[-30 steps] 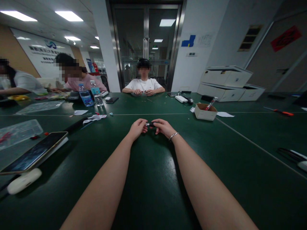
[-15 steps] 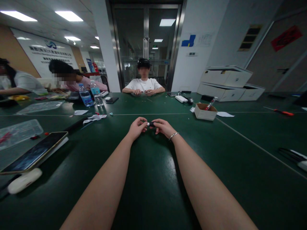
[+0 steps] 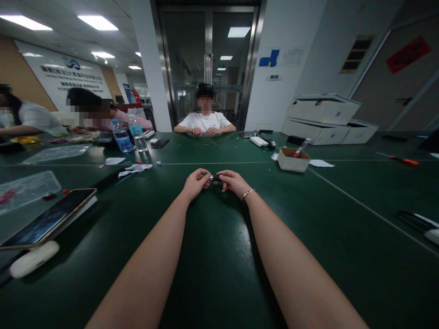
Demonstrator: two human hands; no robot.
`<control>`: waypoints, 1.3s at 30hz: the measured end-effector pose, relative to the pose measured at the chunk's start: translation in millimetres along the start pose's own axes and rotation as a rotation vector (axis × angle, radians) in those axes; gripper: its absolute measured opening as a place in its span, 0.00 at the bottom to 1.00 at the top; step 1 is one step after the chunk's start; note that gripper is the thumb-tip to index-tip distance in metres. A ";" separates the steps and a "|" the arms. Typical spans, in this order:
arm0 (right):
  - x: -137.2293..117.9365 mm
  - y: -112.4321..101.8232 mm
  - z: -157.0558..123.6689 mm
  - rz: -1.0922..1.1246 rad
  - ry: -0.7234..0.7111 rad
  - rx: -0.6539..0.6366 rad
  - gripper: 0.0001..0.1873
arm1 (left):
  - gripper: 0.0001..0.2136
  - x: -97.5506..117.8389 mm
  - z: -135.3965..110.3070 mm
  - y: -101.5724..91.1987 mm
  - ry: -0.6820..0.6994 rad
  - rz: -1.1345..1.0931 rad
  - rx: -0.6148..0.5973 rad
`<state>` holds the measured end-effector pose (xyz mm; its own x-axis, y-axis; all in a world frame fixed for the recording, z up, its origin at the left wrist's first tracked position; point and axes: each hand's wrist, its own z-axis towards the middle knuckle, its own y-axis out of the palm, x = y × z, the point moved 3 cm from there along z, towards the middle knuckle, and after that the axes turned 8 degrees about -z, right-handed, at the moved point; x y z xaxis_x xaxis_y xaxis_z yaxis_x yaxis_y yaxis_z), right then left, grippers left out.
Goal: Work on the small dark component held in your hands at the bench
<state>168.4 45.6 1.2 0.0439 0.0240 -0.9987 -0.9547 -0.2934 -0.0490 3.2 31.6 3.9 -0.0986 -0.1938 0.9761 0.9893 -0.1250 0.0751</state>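
Note:
Both of my arms reach forward over the dark green table (image 3: 212, 256). Between my fingertips is a small black piece with a shiny metal end (image 3: 216, 177); it is too small to tell its exact kind. My left hand (image 3: 197, 183) is closed in a pinch at the metal end. On the black end, my right hand (image 3: 235, 182) pinches with thumb and forefinger, its other fingers curled below. A silver bracelet (image 3: 247, 194) circles my right wrist. The hands are held close together, and the fingers partly hide the piece.
To my left lie a phone (image 3: 50, 219), a white rounded case (image 3: 34, 259) and a clear plastic box (image 3: 29, 192). Two water bottles (image 3: 122, 137) stand farther back. An open small box (image 3: 293, 160), white boxes (image 3: 318, 121) and a screwdriver (image 3: 398, 159) are right. A person (image 3: 205, 121) sits opposite.
My hands keep the same pinch on the small black piece, almost unmoved. At the left, a co-worker's head has shifted slightly left and down.

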 end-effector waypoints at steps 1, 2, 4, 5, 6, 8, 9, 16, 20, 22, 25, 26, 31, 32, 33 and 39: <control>0.0 0.1 0.1 -0.002 0.003 0.005 0.07 | 0.12 0.2 -0.4 0.2 -0.002 0.006 -0.011; -0.1 0.2 0.2 -0.001 0.005 0.010 0.06 | 0.12 0.3 -0.8 0.4 -0.005 0.011 -0.023; -0.4 0.3 0.2 0.008 0.009 0.021 0.06 | 0.14 0.3 -1.3 0.5 -0.011 0.014 -0.043; -0.5 0.3 0.1 0.013 0.010 0.026 0.06 | 0.14 -0.1 -1.2 0.4 -0.016 0.011 -0.048; -0.6 0.3 -0.1 0.018 0.012 0.029 0.06 | 0.15 -0.7 -0.9 0.1 -0.019 0.009 -0.047; -0.5 0.3 -0.3 0.027 0.016 0.029 0.06 | 0.14 -2.2 0.2 -1.1 -0.016 0.016 -0.030; -0.4 0.2 -0.4 0.031 0.017 0.029 0.05 | 0.14 -2.7 0.7 -1.7 -0.008 0.026 -0.019; 0.6 0.1 0.1 0.018 0.009 0.015 0.06 | 0.12 0.4 -1.3 -1.2 0.029 0.023 -0.019; 1.3 -0.4 0.3 0.029 0.004 0.010 0.05 | 0.13 4.1 -4.0 0.8 0.024 0.011 -0.032; 1.6 -0.6 0.1 0.029 0.001 0.007 0.05 | 0.13 3.2 -3.2 0.7 0.006 0.000 -0.019; 1.2 -1.0 -0.7 0.037 -0.008 0.008 0.06 | 0.13 -0.8 0.6 -1.4 -0.030 -0.017 0.020; 0.9 -1.5 -1.0 0.050 -0.009 0.019 0.06 | 0.13 -2.2 2.0 -2.4 -0.041 -0.026 0.036; 0.7 -3.1 -1.0 0.101 -0.001 0.070 0.06 | 0.14 -3.8 5.4 -5.3 -0.036 -0.063 0.087; 0.9 -2.7 -0.4 0.089 -0.004 0.063 0.06 | 0.14 -3.7 5.2 -5.1 -0.037 -0.063 0.090; 1.2 -2.1 0.2 0.072 -0.010 0.051 0.06 | 0.14 -3.6 5.0 -4.7 -0.039 -0.062 0.089; 3.5 0.3 2.6 0.015 -0.042 0.002 0.08 | 0.14 -4.3 3.8 -1.8 -0.046 -0.044 0.044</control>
<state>167.5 48.1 -2.3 0.0173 0.0597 -0.9981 -0.9557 -0.2923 -0.0340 2.3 36.4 0.3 -0.1384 -0.1443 0.9798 0.9879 -0.0896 0.1264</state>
